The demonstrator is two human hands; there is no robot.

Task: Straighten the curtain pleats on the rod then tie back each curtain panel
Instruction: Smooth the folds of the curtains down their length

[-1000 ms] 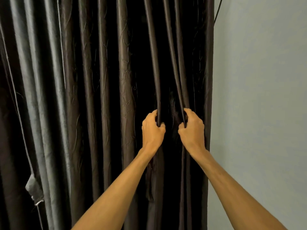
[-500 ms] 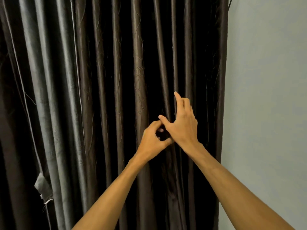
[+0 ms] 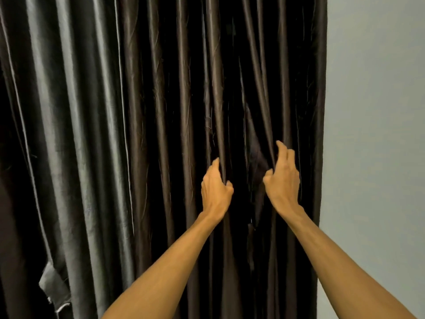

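A dark brown satin curtain panel (image 3: pixel 174 111) hangs in long vertical pleats across most of the head view. My left hand (image 3: pixel 215 189) grips one pleat near the middle, fingers curled behind the fold and thumb in front. A hand's width to the right, my right hand (image 3: pixel 282 178) pinches the neighbouring pleat between thumb and index finger, its other fingers raised. A dark gap of fabric lies between the two hands. The rod is above the frame and no tie-back shows.
A second, shinier grey-brown panel (image 3: pixel 69 134) hangs at the left, with a turned-up corner (image 3: pixel 54 288) low down. A bare pale wall (image 3: pixel 377 134) runs along the curtain's right edge.
Half a second ago the hands touched on one fold with my right fingers straight. They have since moved apart, each taking its own pleat. The view shifted slightly left.
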